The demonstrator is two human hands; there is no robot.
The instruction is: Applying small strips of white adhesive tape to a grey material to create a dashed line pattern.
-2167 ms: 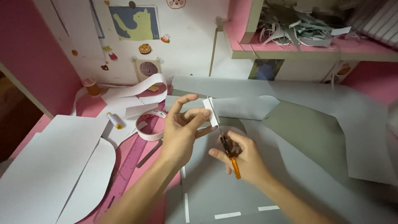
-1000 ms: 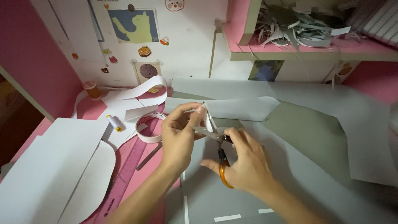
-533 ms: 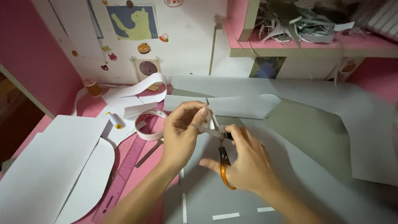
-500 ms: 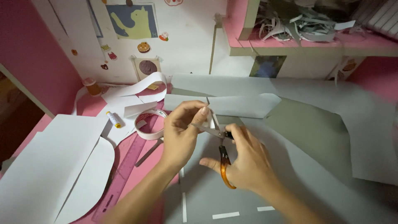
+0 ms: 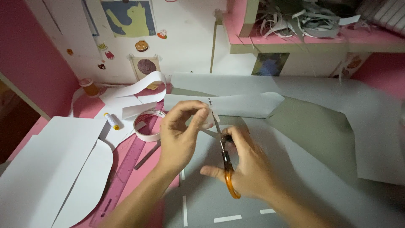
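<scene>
Head view: A small piece of white paper (image 5: 207, 117) is pinched between the thumb and fingertips of the left hand (image 5: 179, 137), whose grip is closed narrowly on the piece's left part. The piece is held raised above the table, over a large grey sheet (image 5: 303, 143).

A pair of scissors (image 5: 222, 156) with an orange handle is held in the right hand (image 5: 244, 169), just right of and below the left hand. The right grip is closed around the handle, with fingers passed through the loops. The blades are seen parted, pointing up and away from the person, and the paper piece is located at the blade tips, between or against them; the exact contact cannot be told. The two hands are nearly touching.

To the left of the left hand, a roll of tape (image 5: 147, 124) is lying on the pink table (image 5: 90, 105), with a small spool of yellow thread (image 5: 112, 121) beside it. A pink ruler (image 5: 122, 177) is lying below the roll, next to large white paper cutouts (image 5: 46, 169). Grey paper scraps (image 5: 295, 19) are piled on a shelf at the top.
</scene>
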